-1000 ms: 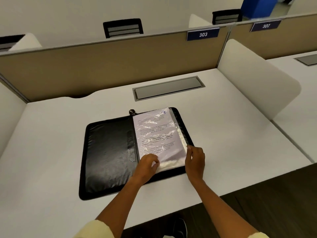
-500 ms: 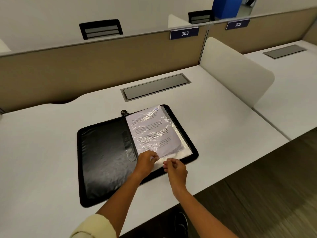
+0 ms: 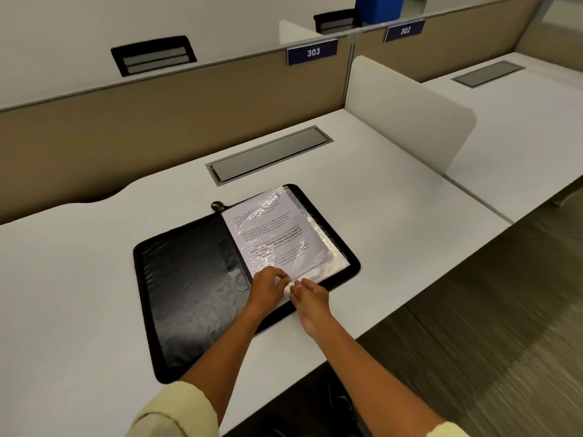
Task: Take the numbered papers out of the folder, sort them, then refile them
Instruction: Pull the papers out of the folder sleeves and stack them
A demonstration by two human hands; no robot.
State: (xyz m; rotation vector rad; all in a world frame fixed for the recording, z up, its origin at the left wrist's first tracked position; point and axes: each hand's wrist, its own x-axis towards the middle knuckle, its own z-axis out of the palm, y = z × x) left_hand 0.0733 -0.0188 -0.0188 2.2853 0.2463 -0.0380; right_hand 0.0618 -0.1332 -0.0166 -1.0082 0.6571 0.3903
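One black zip-edged leather folder lies open flat on the white desk near its front edge, long axis across the desk and slanted, its right half carrying one visible printed paper in a crinkled clear plastic sleeve whose long axis runs toward the far right corner. Two hands meet at the sleeve's near corner: the left hand with fingers curled on the sheet, apparently pinching it, and the right hand with fingers fairly straight, tips touching the plastic. Sheets beneath cannot be counted.
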